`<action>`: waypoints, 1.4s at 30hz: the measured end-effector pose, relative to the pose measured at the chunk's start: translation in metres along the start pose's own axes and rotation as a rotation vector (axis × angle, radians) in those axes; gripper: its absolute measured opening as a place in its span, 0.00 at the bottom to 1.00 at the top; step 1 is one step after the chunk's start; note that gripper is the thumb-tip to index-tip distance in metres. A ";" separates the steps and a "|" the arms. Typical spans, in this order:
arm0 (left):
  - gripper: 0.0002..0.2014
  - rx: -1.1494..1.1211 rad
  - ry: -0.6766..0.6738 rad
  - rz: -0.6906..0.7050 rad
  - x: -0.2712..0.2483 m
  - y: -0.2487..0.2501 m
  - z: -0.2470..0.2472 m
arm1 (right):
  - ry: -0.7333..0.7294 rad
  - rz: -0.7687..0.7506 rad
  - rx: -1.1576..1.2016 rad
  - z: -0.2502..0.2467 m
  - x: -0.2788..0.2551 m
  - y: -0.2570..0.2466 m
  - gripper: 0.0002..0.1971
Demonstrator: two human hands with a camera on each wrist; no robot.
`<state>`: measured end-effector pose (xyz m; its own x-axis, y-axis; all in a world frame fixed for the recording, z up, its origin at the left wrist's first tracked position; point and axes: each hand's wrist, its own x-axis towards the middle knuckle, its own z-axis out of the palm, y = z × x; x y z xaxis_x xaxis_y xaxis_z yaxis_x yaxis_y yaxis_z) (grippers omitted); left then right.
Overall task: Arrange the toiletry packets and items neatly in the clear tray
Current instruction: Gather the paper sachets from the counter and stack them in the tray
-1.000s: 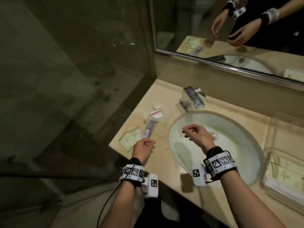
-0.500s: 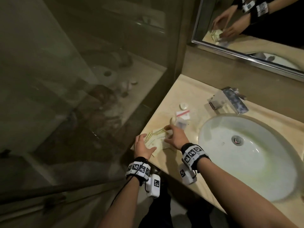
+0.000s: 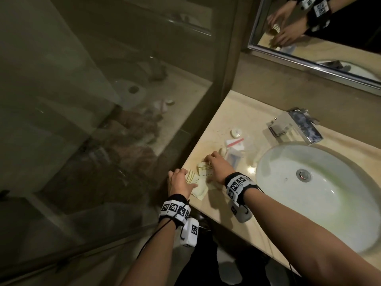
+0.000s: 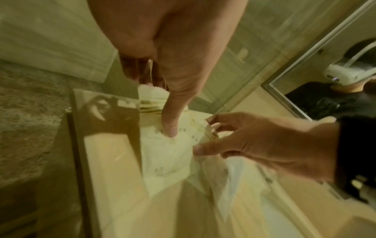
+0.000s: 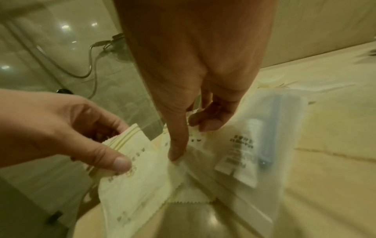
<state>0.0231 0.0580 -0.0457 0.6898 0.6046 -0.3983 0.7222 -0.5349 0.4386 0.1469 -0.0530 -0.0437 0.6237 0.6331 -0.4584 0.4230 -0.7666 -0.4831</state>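
Several cream packets with gold stripes [image 3: 201, 185] lie overlapping at the counter's front left corner. My left hand [image 3: 186, 178] pinches the left one [image 5: 130, 164] between thumb [image 4: 170, 128] and fingers and lifts its striped end. My right hand [image 3: 209, 162] pinches the neighbouring cream packet [image 4: 209, 133], thumb [image 5: 176, 151] on top. Just right of it lies a clear packet [image 5: 264, 136] holding a blue toothbrush and a small tube. Farther back sit a clear packet with a red strip [image 3: 235, 143] and a small round white item [image 3: 236, 133]. The clear tray is out of view.
A white oval basin [image 3: 319, 193] fills the counter to the right, with a chrome faucet [image 3: 296, 125] behind it. A glass shower wall [image 3: 103, 141] runs along the counter's left edge. A mirror [image 3: 319, 38] hangs above the back wall.
My right hand crossed from over the basin to the cream packets. My left hand reached forward onto them. Both now pinch a packet, and the view has swung left, away from the tray.
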 end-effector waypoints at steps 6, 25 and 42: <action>0.17 -0.270 0.012 -0.044 -0.004 0.009 -0.027 | 0.121 0.035 0.279 -0.029 -0.011 0.008 0.15; 0.10 -0.727 -0.294 0.350 -0.064 0.256 0.009 | 0.761 0.312 1.226 -0.169 -0.221 0.204 0.14; 0.11 -0.656 -0.590 0.425 -0.178 0.412 0.207 | 1.148 0.666 1.220 -0.135 -0.416 0.417 0.14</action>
<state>0.2086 -0.3918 0.0390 0.9301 -0.0499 -0.3640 0.3582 -0.0973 0.9286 0.1522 -0.6506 0.0463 0.7893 -0.5048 -0.3497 -0.4030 0.0039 -0.9152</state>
